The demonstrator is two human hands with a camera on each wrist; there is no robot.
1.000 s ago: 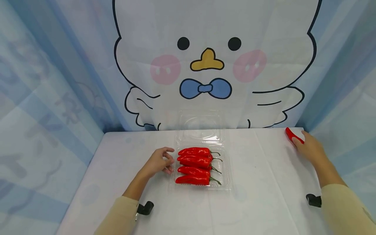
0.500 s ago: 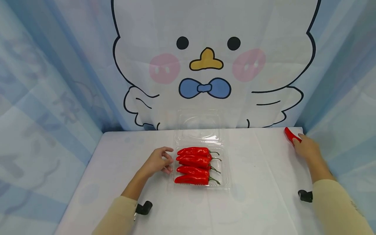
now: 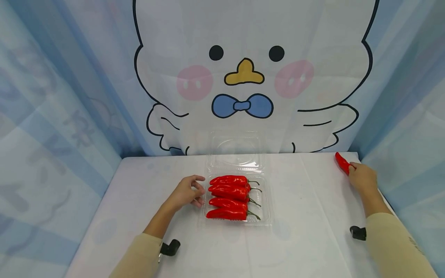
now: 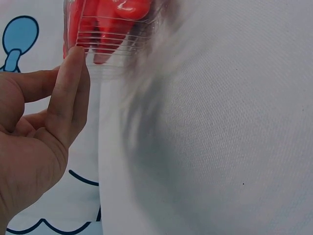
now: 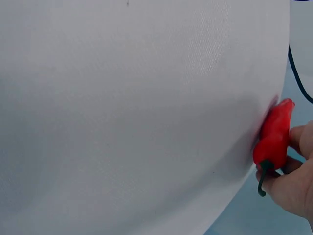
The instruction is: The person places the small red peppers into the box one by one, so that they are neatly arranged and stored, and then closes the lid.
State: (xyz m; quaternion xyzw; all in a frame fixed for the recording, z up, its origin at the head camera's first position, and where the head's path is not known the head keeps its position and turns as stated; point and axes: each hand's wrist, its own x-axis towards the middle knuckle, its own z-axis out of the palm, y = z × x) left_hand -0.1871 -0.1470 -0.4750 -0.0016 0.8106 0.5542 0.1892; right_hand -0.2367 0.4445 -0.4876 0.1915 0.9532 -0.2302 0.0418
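A red pepper [image 3: 342,163] with a green stem lies at the far right corner of the table, its tip pointing to the back. My right hand [image 3: 362,178] holds it between thumb and fingers; in the right wrist view the pepper [image 5: 275,134] shows its whole length, stem toward the palm side. Several more red peppers [image 3: 229,190] lie side by side in a clear plastic clamshell box [image 3: 265,212], stems to the right. At the box's left wall, my left hand [image 3: 187,193] has relaxed fingers, the fingertips [image 4: 76,53] right against the ribbed plastic.
The box's clear lid [image 3: 236,144] stands raised at the back, against a curtain [image 3: 250,23] printed with a cartoon bird. A white cloth covers the table [image 3: 295,239]. Blue curtains [image 3: 417,154] hang along both sides.
My right hand has shifted a little to the left with the pepper in its grip. The left hand and the box have stayed put.
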